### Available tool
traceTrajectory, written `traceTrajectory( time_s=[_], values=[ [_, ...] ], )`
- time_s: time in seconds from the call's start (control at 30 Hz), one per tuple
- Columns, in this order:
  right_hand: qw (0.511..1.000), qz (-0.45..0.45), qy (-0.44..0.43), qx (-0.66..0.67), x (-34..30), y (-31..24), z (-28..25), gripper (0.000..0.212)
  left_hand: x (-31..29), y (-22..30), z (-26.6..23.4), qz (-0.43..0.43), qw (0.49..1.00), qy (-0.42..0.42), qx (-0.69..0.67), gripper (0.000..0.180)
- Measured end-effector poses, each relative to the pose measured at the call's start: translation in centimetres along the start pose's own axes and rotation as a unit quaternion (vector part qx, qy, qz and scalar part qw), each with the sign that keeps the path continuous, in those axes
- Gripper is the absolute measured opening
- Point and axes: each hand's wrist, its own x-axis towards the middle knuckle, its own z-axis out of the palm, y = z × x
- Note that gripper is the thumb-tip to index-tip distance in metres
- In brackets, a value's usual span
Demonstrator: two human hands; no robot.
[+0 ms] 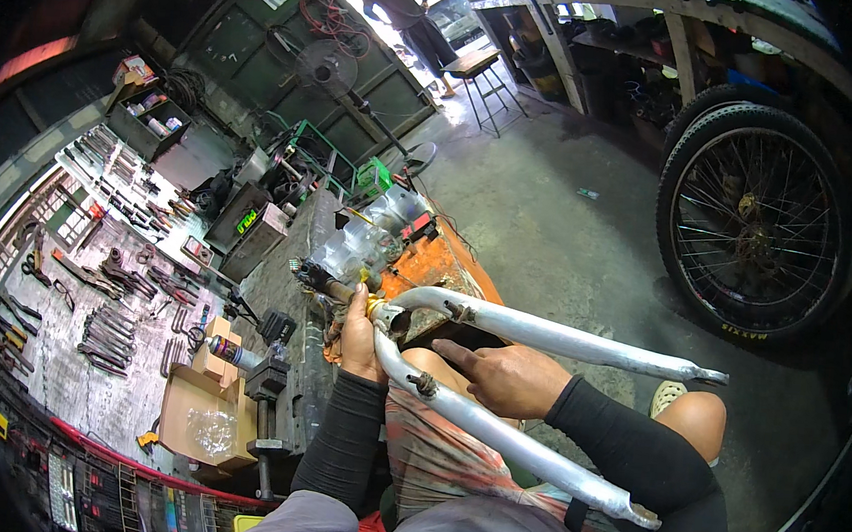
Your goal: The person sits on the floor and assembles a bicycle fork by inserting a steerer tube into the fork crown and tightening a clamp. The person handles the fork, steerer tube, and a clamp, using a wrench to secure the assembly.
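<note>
A silver bicycle fork (522, 442) lies across my lap, its two legs pointing right and its crown toward the workbench. My left hand (364, 346) is closed round the fork near the crown, thumb up along the short steerer tube; some of its fingers are hidden behind. Between the two legs is my right hand (512, 378), with a finger stretched toward the crown and nothing visible in it. Its other fingers are partly hidden. A dark brush-like end (310, 275) shows just beyond the steerer. Small rusty brake bosses (424, 384) stick out from the legs.
The workbench (325, 218) at left carries clear plastic containers (358, 241) and an orange surface (446, 268). Hand tools (111, 331) hang on a board, beside an open cardboard box (199, 413). Bicycle wheels (755, 217) stand at right. A person (406, 14) stands by the far doorway near a stool (472, 65).
</note>
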Motion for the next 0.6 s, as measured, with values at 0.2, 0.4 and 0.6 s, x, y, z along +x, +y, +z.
traceTrajectory(
  time_s=[0.2,0.4,0.6],
  values=[
    [0.999,-0.026,0.028,-0.006,0.8,-1.1,0.1,0.061,-1.3,-1.2,0.1,-0.037,0.999,-0.012,0.002,0.041],
    [0.971,-0.081,0.203,0.091,3.3,1.6,5.8,0.049,-1.8,-3.1,2.7,-0.068,0.997,-0.031,-0.015,0.038],
    [0.973,-0.021,0.22,0.069,3.2,0.4,5.3,0.043,-2.5,-4.8,4.0,-0.077,0.996,-0.046,0.009,0.031]
  ],
)
